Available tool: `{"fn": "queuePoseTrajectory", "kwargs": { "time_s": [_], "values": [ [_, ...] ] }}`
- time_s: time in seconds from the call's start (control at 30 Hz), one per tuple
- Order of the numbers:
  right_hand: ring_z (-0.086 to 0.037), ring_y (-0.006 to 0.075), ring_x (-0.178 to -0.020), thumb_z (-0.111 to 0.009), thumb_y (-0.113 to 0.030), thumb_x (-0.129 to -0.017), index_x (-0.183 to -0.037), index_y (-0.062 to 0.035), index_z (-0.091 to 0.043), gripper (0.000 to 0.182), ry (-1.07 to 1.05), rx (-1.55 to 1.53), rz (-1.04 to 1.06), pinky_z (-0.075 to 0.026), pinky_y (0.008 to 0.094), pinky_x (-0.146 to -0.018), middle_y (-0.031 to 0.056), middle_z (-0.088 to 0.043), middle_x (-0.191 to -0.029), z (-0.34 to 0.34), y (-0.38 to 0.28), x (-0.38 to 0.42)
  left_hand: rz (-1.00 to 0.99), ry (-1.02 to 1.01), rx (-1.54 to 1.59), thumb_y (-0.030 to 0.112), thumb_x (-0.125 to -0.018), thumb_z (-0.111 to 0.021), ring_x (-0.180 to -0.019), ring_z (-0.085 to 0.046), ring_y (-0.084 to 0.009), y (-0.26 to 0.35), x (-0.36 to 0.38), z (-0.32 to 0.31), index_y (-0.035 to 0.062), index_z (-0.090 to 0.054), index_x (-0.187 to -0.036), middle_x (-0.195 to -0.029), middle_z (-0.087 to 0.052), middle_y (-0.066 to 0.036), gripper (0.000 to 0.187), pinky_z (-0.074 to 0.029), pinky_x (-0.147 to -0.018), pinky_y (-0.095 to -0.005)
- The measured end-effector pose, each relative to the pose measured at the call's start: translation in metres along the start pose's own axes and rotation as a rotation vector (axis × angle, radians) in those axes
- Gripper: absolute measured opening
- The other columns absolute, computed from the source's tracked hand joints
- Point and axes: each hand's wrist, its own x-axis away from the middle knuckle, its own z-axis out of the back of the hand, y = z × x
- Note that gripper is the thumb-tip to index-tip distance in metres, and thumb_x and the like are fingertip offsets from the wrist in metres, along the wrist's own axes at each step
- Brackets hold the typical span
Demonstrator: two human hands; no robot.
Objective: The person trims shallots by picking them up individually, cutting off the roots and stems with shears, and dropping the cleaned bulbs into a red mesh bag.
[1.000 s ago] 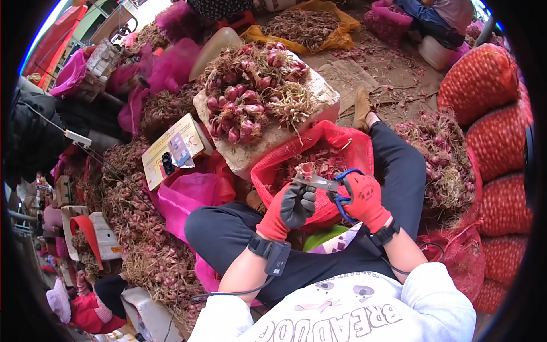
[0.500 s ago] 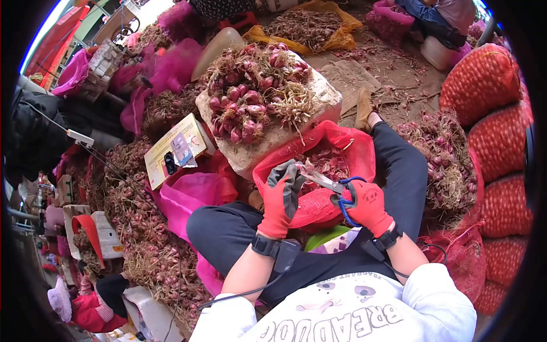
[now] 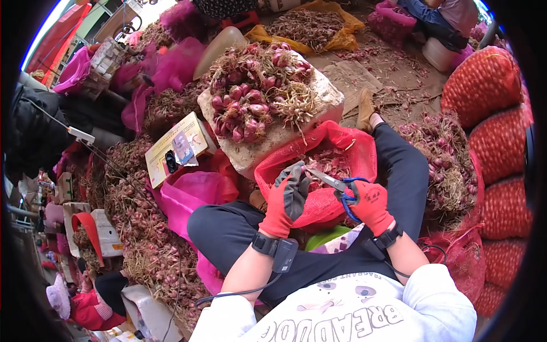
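Blue-handled scissors are held in my right hand, which wears a red and grey glove. Their blades look closed and point left to the fingertips of my left hand. The fingers of that gloved hand are curled together, and what they hold, if anything, is hidden. Both hands are over a red mesh bag, open at the top, with loose reddish onion skins inside. Behind it, bunches of red onions with dry roots lie on a pale block.
Full red mesh sacks are stacked at the right. More onion bunches lie in a heap beside my leg and in a long pile at the left. A box stands left of the block. Other people sit farther off.
My left hand's fingers have curled in further, and the pinkish piece at its fingertips no longer shows. The scissors have shifted slightly right and down, and their blades look closer together.
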Motion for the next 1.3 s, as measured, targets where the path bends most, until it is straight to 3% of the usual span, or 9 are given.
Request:
{"fn": "queuePoseTrajectory", "kwargs": {
  "time_s": [0.17,0.3,0.4,0.43,0.67,0.87,0.97,1.07,1.3],
  "values": [
    [-0.061,0.0284,-0.063,-0.069,-0.048,-0.075,-0.084,-0.0095,-0.063,0.040,-0.358,-0.673,-0.283,-0.046,0.0361,-0.057,0.0115,-0.061,-0.071,0.005,-0.005,-0.003,0.093,0.014,-0.035,0.007,-0.091,-0.056,-0.082,-0.059,-0.0106,0.010,0.004,0.001,0.0018,-0.055,-0.112,-0.099,-0.059,-0.005,0.022,-0.051,-0.071,-0.0207],
    [-0.064,0.0287,-0.076,-0.061,-0.066,-0.072,-0.088,-0.0096,-0.065,0.059,-0.313,0.146,0.002,-0.048,0.0388,-0.069,0.0140,-0.064,-0.080,-0.001,0.016,-0.002,-0.497,0.062,-0.536,0.010,-0.092,-0.056,-0.084,-0.057,-0.0133,0.064,0.071,-0.010,-0.0011,-0.051,-0.118,-0.098,-0.057,-0.008,0.029,-0.048,-0.070,-0.0217],
    [-0.064,0.0288,-0.076,-0.060,-0.068,-0.071,-0.087,-0.0084,-0.065,0.062,-0.416,-0.048,-0.100,-0.048,0.0392,-0.070,0.0144,-0.065,-0.080,0.001,0.035,-0.007,-0.871,0.478,-0.654,0.010,-0.091,-0.056,-0.072,-0.052,-0.0095,0.107,0.149,0.028,-0.0032,-0.052,-0.114,-0.091,-0.056,-0.006,0.027,-0.044,-0.063,-0.0203],
    [-0.064,0.0292,-0.076,-0.058,-0.070,-0.070,-0.085,-0.0074,-0.064,0.064,-0.632,-0.538,-0.305,-0.048,0.0401,-0.071,0.0141,-0.065,-0.080,0.005,0.037,-0.015,-0.862,0.630,-0.706,0.010,-0.090,-0.057,-0.068,-0.050,-0.0083,0.115,0.171,0.052,-0.0024,-0.054,-0.111,-0.086,-0.056,-0.004,0.024,-0.043,-0.060,-0.0202],
    [-0.064,0.0300,-0.075,-0.058,-0.064,-0.074,-0.082,-0.0048,-0.061,0.060,-0.386,0.108,-0.088,-0.047,0.0413,-0.068,0.0124,-0.065,-0.077,-0.022,0.040,-0.011,-0.242,0.850,-0.930,0.008,-0.086,-0.058,-0.059,-0.056,-0.0111,0.040,0.254,0.293,0.0023,-0.060,-0.095,-0.075,-0.060,-0.003,0.011,-0.048,-0.057,-0.0250],
    [-0.062,0.0329,-0.079,-0.067,-0.033,-0.078,-0.095,-0.0097,-0.060,0.030,-0.162,-0.292,-0.132,-0.048,0.0408,-0.067,0.0122,-0.064,-0.084,0.008,0.043,-0.024,-0.023,0.910,-1.685,0.014,-0.084,-0.063,-0.085,-0.061,-0.0191,0.056,0.227,0.240,-0.0001,-0.059,-0.103,-0.092,-0.064,-0.008,0.024,-0.049,-0.078,-0.0319],
    [-0.063,0.0310,-0.077,-0.064,-0.029,-0.077,-0.085,-0.0072,-0.063,0.024,-0.210,-0.326,-0.058,-0.049,0.0374,-0.067,0.0142,-0.064,-0.081,0.009,0.050,-0.025,-0.667,0.866,-1.308,0.008,-0.087,-0.057,-0.097,-0.058,-0.0214,0.119,0.188,0.167,-0.0010,-0.056,-0.112,-0.107,-0.061,-0.009,0.027,-0.045,-0.087,-0.0322],
    [-0.063,0.0309,-0.080,-0.063,-0.041,-0.072,-0.085,-0.0107,-0.066,0.033,-0.764,0.125,0.045,-0.050,0.0389,-0.071,0.0123,-0.065,-0.080,0.006,0.078,-0.008,-1.098,0.655,-1.210,0.000,-0.089,-0.053,-0.097,-0.057,-0.0186,0.160,0.138,0.073,-0.0007,-0.054,-0.117,-0.115,-0.057,-0.008,0.028,-0.046,-0.084,-0.0297],
    [-0.062,0.0234,-0.072,-0.066,-0.023,-0.075,-0.091,-0.0034,-0.065,0.025,-0.407,-0.642,-0.206,-0.050,0.0327,-0.070,0.0114,-0.066,-0.081,0.033,0.061,-0.010,-0.466,0.079,-1.441,0.014,-0.081,-0.065,-0.086,-0.062,-0.0203,0.106,-0.067,-0.002,0.0068,-0.061,-0.107,-0.097,-0.065,-0.011,0.027,-0.048,-0.078,-0.0306]
  ]
}}
